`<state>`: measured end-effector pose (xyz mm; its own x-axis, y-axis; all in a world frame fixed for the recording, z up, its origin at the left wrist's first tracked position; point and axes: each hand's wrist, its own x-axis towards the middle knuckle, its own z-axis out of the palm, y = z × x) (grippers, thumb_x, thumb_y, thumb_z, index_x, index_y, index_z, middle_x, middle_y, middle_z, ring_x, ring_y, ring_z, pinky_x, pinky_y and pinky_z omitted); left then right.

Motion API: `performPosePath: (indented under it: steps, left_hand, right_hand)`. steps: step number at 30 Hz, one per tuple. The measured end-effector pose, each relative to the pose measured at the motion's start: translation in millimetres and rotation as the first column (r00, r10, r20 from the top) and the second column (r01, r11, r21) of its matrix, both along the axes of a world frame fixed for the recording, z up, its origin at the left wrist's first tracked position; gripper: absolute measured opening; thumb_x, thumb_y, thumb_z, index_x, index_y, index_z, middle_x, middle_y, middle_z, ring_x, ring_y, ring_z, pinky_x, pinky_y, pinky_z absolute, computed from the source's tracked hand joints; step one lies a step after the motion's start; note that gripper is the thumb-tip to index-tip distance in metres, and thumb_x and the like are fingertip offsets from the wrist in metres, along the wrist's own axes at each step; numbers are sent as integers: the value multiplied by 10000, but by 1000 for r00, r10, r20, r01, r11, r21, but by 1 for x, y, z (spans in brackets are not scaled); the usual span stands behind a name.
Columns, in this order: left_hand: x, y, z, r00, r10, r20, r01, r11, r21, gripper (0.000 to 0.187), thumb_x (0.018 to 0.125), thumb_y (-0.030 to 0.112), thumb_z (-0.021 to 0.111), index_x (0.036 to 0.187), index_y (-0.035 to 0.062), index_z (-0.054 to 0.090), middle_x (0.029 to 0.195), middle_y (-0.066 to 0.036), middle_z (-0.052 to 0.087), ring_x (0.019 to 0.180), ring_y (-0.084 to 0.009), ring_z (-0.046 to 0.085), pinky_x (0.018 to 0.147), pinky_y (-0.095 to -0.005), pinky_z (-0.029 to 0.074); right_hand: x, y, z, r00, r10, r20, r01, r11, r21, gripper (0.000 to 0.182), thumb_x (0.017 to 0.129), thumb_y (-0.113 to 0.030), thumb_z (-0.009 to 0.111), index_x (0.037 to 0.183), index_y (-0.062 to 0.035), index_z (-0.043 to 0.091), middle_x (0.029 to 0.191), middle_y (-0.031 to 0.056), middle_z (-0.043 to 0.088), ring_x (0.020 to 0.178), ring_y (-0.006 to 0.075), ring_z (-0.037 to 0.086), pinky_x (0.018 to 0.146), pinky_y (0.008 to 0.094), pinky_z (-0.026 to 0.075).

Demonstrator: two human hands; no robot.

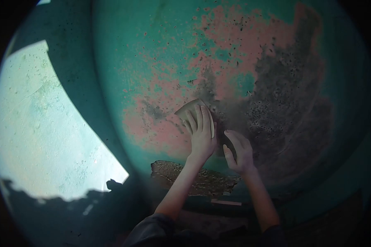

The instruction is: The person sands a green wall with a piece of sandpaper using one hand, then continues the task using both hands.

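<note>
My left hand [202, 138] lies with fingers stretched flat over a sheet of sandpaper [188, 108], pressing it against a curved panel [144, 53]. One edge of the sheet shows past the fingertips, and another strip of it runs along the index-finger side. Beside it, my right hand [241, 154] is close to the panel, its fingers slightly bent and the thumb apart, with nothing visible in it. Green paint covers much of the panel. Around my hands it is worn to a pink layer [163, 133] and a dark grey, pitted patch [280, 103].
Below my hands is a rough, brown, ragged-edged area [193, 179] at the panel's lower part. A small pale strip [226, 202] lies beneath it. At the left, a brightly lit pale surface [49, 131] borders a shadowed green edge.
</note>
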<state>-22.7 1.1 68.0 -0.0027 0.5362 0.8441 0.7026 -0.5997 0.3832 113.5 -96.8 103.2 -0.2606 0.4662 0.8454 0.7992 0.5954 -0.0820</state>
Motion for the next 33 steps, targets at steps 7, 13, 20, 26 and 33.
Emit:
performPosePath:
  steps: [7,13,20,26,33]
  left_hand:
    - [8,-28,-36,917,-337,-213,314,940,-138,813,926,185,561,1611,21,154,1657,-265,135,1490,-589,48,1170,-709,73]
    - [-19,-51,-36,863,-470,-186,463,883,-84,816,934,217,637,1599,24,205,1637,-288,162,1481,-543,172,1195,-608,180]
    - [7,-61,-42,749,-401,528,606,737,-299,537,1044,145,537,1525,19,335,1370,-196,443,1121,-233,575,906,-366,523]
    - [5,-47,-31,447,-484,752,801,591,-96,363,1001,12,580,1344,-24,464,1041,-63,630,831,-80,622,706,-217,520]
    - [13,-48,-21,662,-506,553,682,713,-164,337,967,72,645,1280,-21,564,998,-90,673,869,-133,653,778,-274,525]
  right_hand:
    - [-9,4,-48,848,-12,-530,-108,975,-194,307,922,-69,612,1228,-45,597,1155,194,661,1059,371,666,901,407,528]
    - [-9,0,-38,837,-56,-545,-6,994,-110,323,959,2,538,1261,-16,651,1200,191,674,1105,323,672,948,374,514]
    - [-21,9,-82,653,-22,-757,11,1000,-20,355,1016,-93,573,1347,33,592,1292,179,656,1197,255,621,1038,348,460]
    - [-37,-27,-82,803,-486,-345,495,866,-66,555,909,-161,621,1437,-17,526,1453,242,483,1262,394,504,1103,535,358]
    - [-20,14,-65,757,-599,-260,603,794,-72,781,882,-290,576,1575,-47,309,1595,278,277,1489,449,250,1173,640,217]
